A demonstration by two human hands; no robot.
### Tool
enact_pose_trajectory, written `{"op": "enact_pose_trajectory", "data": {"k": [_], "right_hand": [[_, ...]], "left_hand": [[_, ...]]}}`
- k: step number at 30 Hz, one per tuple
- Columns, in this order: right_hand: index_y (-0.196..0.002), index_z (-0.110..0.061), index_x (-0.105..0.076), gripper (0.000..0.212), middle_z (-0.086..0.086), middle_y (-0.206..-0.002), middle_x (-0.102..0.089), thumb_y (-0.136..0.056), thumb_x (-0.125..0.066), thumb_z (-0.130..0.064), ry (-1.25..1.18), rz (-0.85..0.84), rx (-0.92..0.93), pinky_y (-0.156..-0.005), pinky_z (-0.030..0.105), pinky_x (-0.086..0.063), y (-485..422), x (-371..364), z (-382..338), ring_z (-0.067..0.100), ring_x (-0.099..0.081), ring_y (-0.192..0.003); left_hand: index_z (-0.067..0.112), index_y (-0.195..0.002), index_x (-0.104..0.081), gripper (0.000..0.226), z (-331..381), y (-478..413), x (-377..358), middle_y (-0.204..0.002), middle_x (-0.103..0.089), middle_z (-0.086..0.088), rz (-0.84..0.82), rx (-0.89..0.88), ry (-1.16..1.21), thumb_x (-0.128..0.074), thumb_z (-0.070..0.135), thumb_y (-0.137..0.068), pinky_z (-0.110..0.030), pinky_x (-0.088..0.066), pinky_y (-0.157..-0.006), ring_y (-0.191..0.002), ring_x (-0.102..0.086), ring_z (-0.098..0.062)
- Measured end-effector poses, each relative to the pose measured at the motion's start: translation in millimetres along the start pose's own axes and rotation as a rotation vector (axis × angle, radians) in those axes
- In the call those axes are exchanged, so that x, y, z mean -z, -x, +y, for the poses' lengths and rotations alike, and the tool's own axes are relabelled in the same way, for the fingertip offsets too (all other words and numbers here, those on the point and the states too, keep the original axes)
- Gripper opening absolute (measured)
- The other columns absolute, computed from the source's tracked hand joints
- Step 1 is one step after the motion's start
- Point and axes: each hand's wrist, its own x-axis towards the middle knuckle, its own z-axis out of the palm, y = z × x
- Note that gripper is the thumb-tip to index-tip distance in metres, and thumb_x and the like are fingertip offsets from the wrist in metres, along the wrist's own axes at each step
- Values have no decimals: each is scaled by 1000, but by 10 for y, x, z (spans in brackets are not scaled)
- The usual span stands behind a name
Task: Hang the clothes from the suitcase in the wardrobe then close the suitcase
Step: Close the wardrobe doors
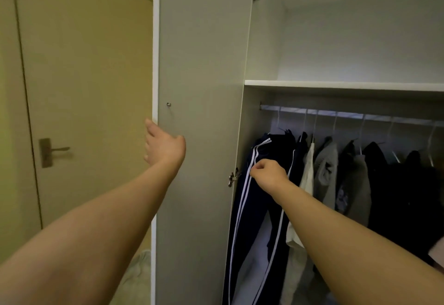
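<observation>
Indoors, left fingers (151,128) around wardrobe door (201,64), right fingers (259,166) tight on striped trousers (254,223), room door (84,69) leftward.

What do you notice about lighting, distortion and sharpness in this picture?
Head view: dim overall, a yellow cast on the room door, cooler light under the shelf; wide-angle distortion slants the wardrobe door; dark clothes at right lose detail in shadow; slightly soft throughout.
</observation>
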Motion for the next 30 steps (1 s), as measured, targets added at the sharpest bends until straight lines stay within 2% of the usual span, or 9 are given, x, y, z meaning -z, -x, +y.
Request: {"op": "enact_pose_trajectory", "data": {"k": [3,6,10,14,18,22,26,28,30], "right_hand": [[-77,-15,-55,18,0,-71,-50,-89,-44,-9,-32,-10,-30,-56,24,-38,-45,-44,53,15,-46,-65],[-74,-16,-54,19,0,-72,-50,-90,-46,-10,-50,-15,-59,-56,24,-39,-53,-10,129,14,-46,-63],[-71,-19,-52,22,1,-75,-51,-90,-46,-10,-82,20,-85,-60,26,-39,-72,134,246,19,-49,-73],[-71,-18,-53,22,3,-76,-51,-91,-47,-11,-91,44,-117,-53,23,-34,-54,357,389,16,-45,-65],[-74,-16,-56,18,7,-87,-56,-90,-50,-13,-65,162,-155,-65,26,-40,36,657,554,22,-52,-80],[-79,-16,-58,13,7,-90,-56,-88,-50,-12,6,261,-209,-72,29,-43,232,1009,790,22,-53,-86],[-83,-15,-60,12,5,-83,-56,-88,-49,-12,34,354,-282,-67,27,-41,502,1453,1051,22,-53,-84],[-80,-15,-57,13,6,-83,-56,-89,-48,-13,34,396,-315,-65,29,-42,651,1696,1176,24,-53,-81],[-78,-15,-57,13,8,-87,-58,-88,-49,-12,69,460,-339,-69,32,-44,790,1919,1288,25,-54,-82]], "left_hand": [[14,-149,-13,76,49,11,-40,-150,-27,-12,75,38,27,-54,23,-86,-42,-23,-112,-138,-26,-31],[11,-141,-29,60,104,161,-144,-138,-35,-17,128,8,-8,-52,20,-87,-42,-27,-107,-129,-33,-33],[4,-135,-36,47,23,572,-354,-124,-42,-16,126,-254,-53,-48,15,-91,-35,-32,-96,-109,-40,-27],[2,-138,-35,52,62,1045,-701,-124,-41,-17,-51,-474,-8,-51,12,-90,-35,-37,-96,-112,-41,-30],[11,-149,-12,69,280,1480,-1128,-144,-23,-10,-314,-624,-19,-49,12,-92,-28,-34,-106,-131,-30,-23],[4,-150,4,73,587,1828,-1532,-158,0,-13,-435,-727,-159,-45,7,-95,-31,-28,-113,-146,-10,-27],[4,-149,13,82,784,2107,-1885,-159,12,-10,-658,-724,-260,-48,4,-94,-32,-25,-114,-146,-13,-26],[3,-148,15,86,881,2231,-2023,-159,2,-11,-913,-715,-256,-51,9,-93,-32,-28,-112,-144,-23,-25],[6,-149,10,85,970,2369,-2127,-148,-34,-15,-1111,-725,-250,-53,14,-92,-35,-42,-102,-128,-46,-29]]}}
